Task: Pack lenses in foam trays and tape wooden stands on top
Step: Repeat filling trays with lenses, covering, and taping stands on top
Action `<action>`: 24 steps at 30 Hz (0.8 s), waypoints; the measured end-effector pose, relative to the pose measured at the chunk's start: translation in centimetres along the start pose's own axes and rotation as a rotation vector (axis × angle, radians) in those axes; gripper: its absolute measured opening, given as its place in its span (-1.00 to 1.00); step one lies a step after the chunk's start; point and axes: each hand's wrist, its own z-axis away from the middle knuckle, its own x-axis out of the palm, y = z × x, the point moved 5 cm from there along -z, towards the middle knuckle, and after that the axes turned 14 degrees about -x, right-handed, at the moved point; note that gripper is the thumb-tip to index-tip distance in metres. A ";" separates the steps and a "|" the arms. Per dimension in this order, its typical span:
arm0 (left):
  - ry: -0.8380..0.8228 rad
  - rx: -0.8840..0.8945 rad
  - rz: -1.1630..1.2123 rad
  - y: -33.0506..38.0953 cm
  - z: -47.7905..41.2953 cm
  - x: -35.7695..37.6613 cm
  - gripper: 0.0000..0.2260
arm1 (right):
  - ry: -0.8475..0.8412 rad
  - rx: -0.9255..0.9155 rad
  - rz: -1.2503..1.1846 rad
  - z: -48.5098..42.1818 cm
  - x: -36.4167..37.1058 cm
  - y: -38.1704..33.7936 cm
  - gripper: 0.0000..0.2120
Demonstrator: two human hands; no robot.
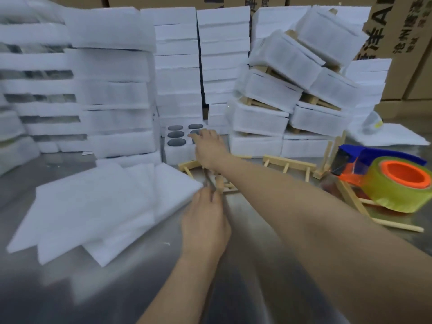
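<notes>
1. My right hand (pixel 209 147) reaches across the middle of the frame to the open foam tray (pixel 177 153). The fingers are stretched forward and loosely spread over its right-hand holes. Blur keeps me from telling whether they touch it.
2. The tray sits on the metal table (pixel 117 288), just above centre. Dark round lenses (pixel 175 134) lie in its left-hand holes, and my hand covers part of the right-hand ones.
3. My left hand (pixel 205 223), lower centre, has its fingertips curled and pinching the near end of a wooden stand (pixel 218 182). The stand runs up under my right wrist, and it is too smeared to show more.
4. Loose foam sheets (pixel 100 206) lie fanned out at left of centre, their right corner just beside my left fingertips.
5. Tall stacks of foam trays (pixel 112 90) wall off the upper left and centre, directly behind the open tray.
6. A tumbled pile of packed trays (pixel 292 90), with wooden pieces showing between them, fills the upper right.
7. Spare stands (pixel 288 163) lie right of my forearm. A tape dispenser (pixel 392 181) with a yellowish roll rests among them at the right edge.
8. Cardboard boxes (pixel 402 31) stand behind, top right.
</notes>
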 end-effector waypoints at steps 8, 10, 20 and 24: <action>-0.007 0.023 -0.023 -0.1 -0.2 0.4 -0.75 | -0.251 0.179 0.023 -4.4 2.1 -0.9 -0.47; -0.015 -0.019 0.003 -0.5 -0.3 0.4 -0.81 | -0.128 0.142 -0.043 -3.2 0.3 -0.7 -0.47; -0.061 -0.114 0.196 -1.2 -0.8 0.2 -0.78 | 0.293 -0.033 -0.151 20.3 -14.3 -6.5 -0.60; -0.007 -0.166 0.570 -1.8 -0.2 -1.2 -0.81 | 0.145 -0.084 0.044 31.6 -16.5 -10.0 -0.62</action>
